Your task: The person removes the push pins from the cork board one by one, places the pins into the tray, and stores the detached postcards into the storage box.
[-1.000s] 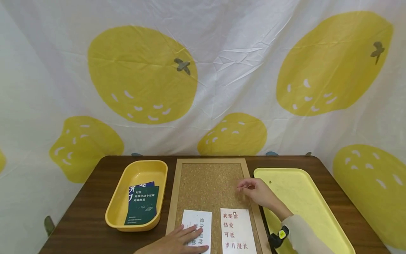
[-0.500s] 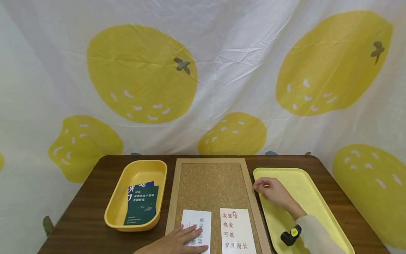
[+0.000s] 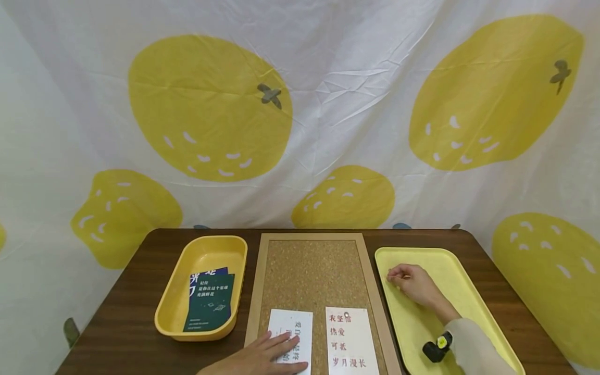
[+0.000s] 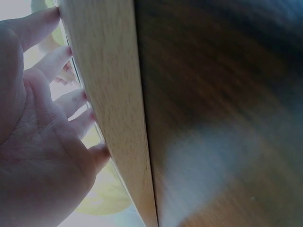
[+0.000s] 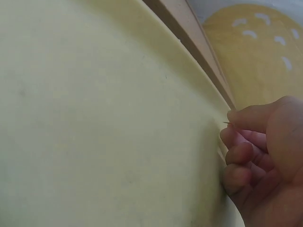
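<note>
My left hand [image 3: 262, 357] lies with spread fingers on a white card [image 3: 292, 319] with dark print, holding it against the corkboard [image 3: 309, 271]. In the left wrist view the fingertips [image 4: 78, 97] reach over the board's wooden frame [image 4: 111, 94]. Beside that card, a second card [image 3: 351, 344] with red print has a small pushpin [image 3: 347, 314] at its top. Over the left side of the yellow tray [image 3: 450, 291], my right hand [image 3: 417, 286] pinches a pushpin [image 5: 227, 123] between thumb and forefinger. Only its thin needle shows; the fingertips hide its head.
Left of the corkboard stands a deep yellow basin [image 3: 170, 307], holding a dark green card [image 3: 211, 302] over a purple one [image 3: 220, 271]. All of it stands on a dark wooden table [image 3: 126, 312]. A lemon-print cloth [image 3: 319, 130] hangs behind the table.
From above the corkboard's right edge, my right hand has moved right to the yellow tray. It now covers the spot where a small dark thing lay. The left hand stays on its card.
</note>
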{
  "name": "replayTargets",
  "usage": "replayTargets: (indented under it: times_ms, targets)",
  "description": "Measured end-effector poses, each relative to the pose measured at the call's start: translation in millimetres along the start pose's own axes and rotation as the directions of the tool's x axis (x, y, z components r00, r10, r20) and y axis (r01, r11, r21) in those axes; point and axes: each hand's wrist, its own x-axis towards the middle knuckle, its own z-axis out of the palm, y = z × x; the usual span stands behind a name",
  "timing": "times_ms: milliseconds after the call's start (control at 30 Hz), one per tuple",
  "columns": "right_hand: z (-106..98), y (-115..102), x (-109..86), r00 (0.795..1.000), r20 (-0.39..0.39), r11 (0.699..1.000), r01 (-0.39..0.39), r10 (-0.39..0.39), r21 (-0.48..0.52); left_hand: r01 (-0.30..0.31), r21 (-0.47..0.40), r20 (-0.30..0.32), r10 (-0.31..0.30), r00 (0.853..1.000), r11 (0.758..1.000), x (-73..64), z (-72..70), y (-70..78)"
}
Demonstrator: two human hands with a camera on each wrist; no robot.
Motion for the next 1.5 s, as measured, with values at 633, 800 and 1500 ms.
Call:
replayTargets:
  times_ms: [633, 800, 1500]
  targets:
    - [-2.2, -0.2, -2.0, 1.0, -0.012, 0.998, -0.019, 0.019, -0.06, 0.006, 0.002, 0.002, -0.006, 1.0, 1.0, 0.9, 0.9, 1.4]
    - [-1.9, 1.2, -1.4, 1.0, -0.017, 0.998, -0.01, 0.009, -0.064, 0.001, 0.009, 0.003, -0.001, 1.0, 1.0, 0.5, -0.1, 2.3]
    - [-2.2, 6.4, -2.4, 1.0, -0.014, 1.0, -0.025, 0.025, -0.012, 0.006, -0.008, 0.0, -0.006, 1.0, 1.0, 1.4, 2.5, -1.6]
